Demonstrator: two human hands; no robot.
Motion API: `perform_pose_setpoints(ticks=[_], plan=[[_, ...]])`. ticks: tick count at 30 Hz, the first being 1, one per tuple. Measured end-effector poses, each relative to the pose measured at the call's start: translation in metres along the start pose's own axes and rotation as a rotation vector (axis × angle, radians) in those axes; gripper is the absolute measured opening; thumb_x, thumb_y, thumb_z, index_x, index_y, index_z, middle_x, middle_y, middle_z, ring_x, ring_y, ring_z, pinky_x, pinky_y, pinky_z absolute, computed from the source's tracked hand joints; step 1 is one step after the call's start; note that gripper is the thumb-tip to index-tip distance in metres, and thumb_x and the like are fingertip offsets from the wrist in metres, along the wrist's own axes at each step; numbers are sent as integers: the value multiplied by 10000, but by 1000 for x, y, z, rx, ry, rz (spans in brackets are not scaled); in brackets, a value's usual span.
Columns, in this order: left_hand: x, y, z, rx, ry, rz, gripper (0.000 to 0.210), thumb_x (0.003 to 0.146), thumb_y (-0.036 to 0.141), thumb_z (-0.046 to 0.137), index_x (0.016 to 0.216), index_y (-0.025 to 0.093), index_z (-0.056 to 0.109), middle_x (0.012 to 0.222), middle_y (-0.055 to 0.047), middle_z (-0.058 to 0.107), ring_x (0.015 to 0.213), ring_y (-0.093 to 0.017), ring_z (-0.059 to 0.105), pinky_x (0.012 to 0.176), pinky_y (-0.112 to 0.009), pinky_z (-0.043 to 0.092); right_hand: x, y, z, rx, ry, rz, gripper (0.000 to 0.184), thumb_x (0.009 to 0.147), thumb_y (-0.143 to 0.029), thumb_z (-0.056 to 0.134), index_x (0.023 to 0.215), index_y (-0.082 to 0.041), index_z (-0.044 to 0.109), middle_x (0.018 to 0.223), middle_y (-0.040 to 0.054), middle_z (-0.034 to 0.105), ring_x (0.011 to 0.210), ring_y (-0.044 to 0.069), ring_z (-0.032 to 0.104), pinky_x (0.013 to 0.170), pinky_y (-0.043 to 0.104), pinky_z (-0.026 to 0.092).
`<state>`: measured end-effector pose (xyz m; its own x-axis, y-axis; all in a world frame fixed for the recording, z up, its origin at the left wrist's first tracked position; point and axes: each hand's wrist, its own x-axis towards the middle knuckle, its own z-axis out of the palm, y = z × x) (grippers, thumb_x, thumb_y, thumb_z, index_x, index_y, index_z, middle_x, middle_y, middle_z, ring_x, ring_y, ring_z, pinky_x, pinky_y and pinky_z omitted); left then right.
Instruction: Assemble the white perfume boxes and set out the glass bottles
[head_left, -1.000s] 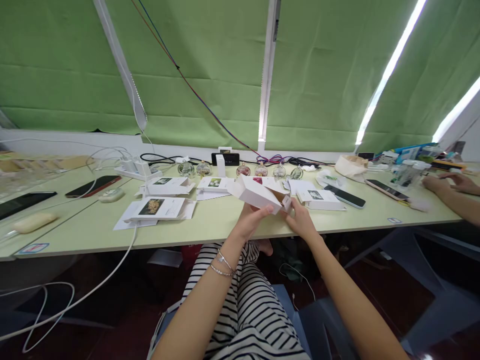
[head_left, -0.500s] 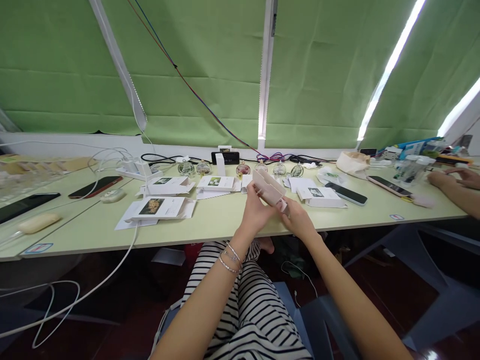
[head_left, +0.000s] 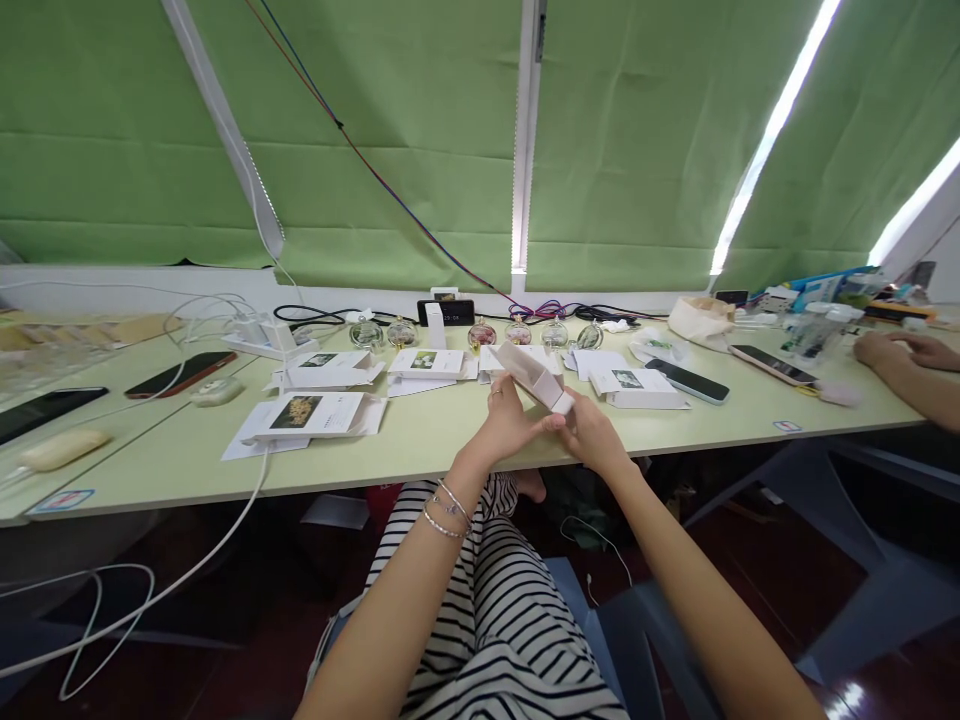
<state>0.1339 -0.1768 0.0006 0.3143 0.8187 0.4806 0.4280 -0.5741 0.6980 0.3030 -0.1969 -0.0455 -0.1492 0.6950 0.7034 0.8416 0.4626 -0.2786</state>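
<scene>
Between my hands, just above the table's front part, is a small white cardboard box (head_left: 541, 384) held at a tilt. My left hand (head_left: 511, 418) grips its left side, fingers curled behind it. At its near right end, my right hand (head_left: 589, 432) pinches the box. The end of the box towards me looks folded over; the far end has an open flap. Several flattened white boxes with flower pictures lie around: one with a yellow flower (head_left: 315, 413) at front left, one (head_left: 426, 364) in the middle, and one (head_left: 634, 387) on the right.
Round glass ornaments (head_left: 481, 335) stand in a row at the back, beside a phone with a lit clock (head_left: 448, 313). A black phone (head_left: 688, 380) lies right of the boxes. White cable (head_left: 255, 490) hangs over the front edge. Another person's hands (head_left: 900, 350) rest at far right.
The box's near-end flap has been folded in, and that end now looks squared off. My right fingers have shifted along it. The view has shifted slightly.
</scene>
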Motion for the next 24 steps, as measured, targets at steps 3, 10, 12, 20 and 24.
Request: perform_pose_setpoints(ticks=[3, 10, 12, 20, 24], plan=[[2, 9, -7, -45, 168, 119, 1050, 666, 596, 632, 1390, 215, -26, 1475, -183, 21, 1370, -329, 75, 1072, -501, 221, 1, 1, 0, 23, -5, 121, 462, 830, -363, 452, 1227, -134, 397, 1033, 162, 593, 945, 300, 574, 764, 440, 486], [16, 27, -24, 229, 248, 591, 196, 917, 251, 385, 1046, 231, 529, 1198, -63, 498, 1240, -213, 376, 1025, -423, 334, 4, -1, -3, 70, -31, 203, 440, 809, -396, 472, 1167, -145, 423, 1013, 146, 603, 895, 283, 580, 736, 403, 468], [20, 22, -11, 218, 230, 577, 170, 899, 186, 399, 937, 193, 565, 1050, -73, 538, 1054, -178, 514, 910, -348, 443, 4, -2, -4, 105, -39, 259, 419, 795, -420, 487, 1112, -150, 441, 949, 131, 615, 822, 270, 588, 686, 382, 464], [14, 18, 32, 495, 118, 429, 491, 805, 91, 434, 1288, 157, 374, 1368, -108, 407, 1320, -246, 263, 1062, -437, 259, 7, 7, -4, 189, 61, 462, 318, 742, -435, 497, 933, -193, 420, 795, 63, 584, 702, 231, 556, 644, 354, 436], [-1, 6, 17, 573, 46, 172, 579, 809, 177, 465, 1350, 111, 271, 1409, -133, 353, 1345, -271, 222, 1073, -456, 236, 8, 9, -6, 130, 167, 675, 338, 724, -451, 482, 936, -201, 397, 907, 113, 587, 816, 281, 555, 685, 392, 433]])
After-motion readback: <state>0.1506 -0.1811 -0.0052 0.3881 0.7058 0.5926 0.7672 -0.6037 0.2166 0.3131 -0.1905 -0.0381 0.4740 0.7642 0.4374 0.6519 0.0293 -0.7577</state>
